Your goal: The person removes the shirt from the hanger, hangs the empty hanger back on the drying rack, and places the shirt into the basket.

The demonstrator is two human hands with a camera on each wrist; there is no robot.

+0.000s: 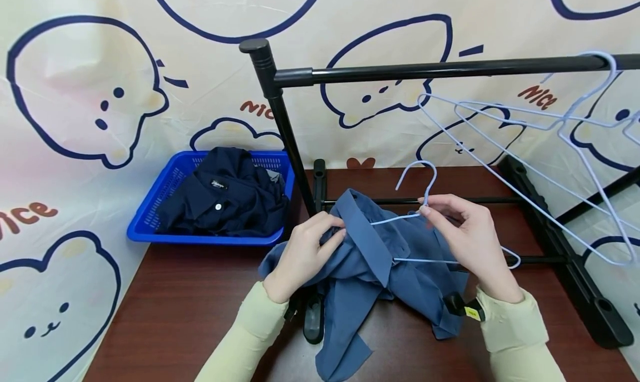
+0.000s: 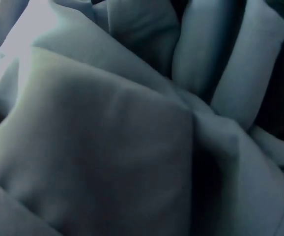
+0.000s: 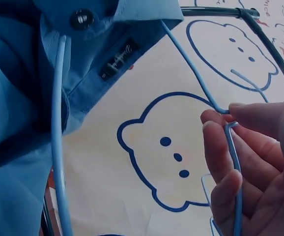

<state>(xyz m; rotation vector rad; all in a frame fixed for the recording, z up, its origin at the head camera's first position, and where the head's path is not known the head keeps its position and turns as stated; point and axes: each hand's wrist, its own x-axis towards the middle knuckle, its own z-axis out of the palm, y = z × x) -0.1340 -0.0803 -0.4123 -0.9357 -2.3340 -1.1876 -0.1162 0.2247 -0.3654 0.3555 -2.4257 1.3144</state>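
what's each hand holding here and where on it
The right hand pinches the light blue hanger at its neck, just below the hook. The left hand grips the blue shirt by its collar.

Both forearms came up from the lower edge, in pale yellow sleeves. The left hand (image 1: 305, 249) was turned palm down, its fingers curled and closed in a grip. The right hand (image 1: 467, 237) was raised a little higher — thumb and forefinger pinched together, the other fingers bent loosely.
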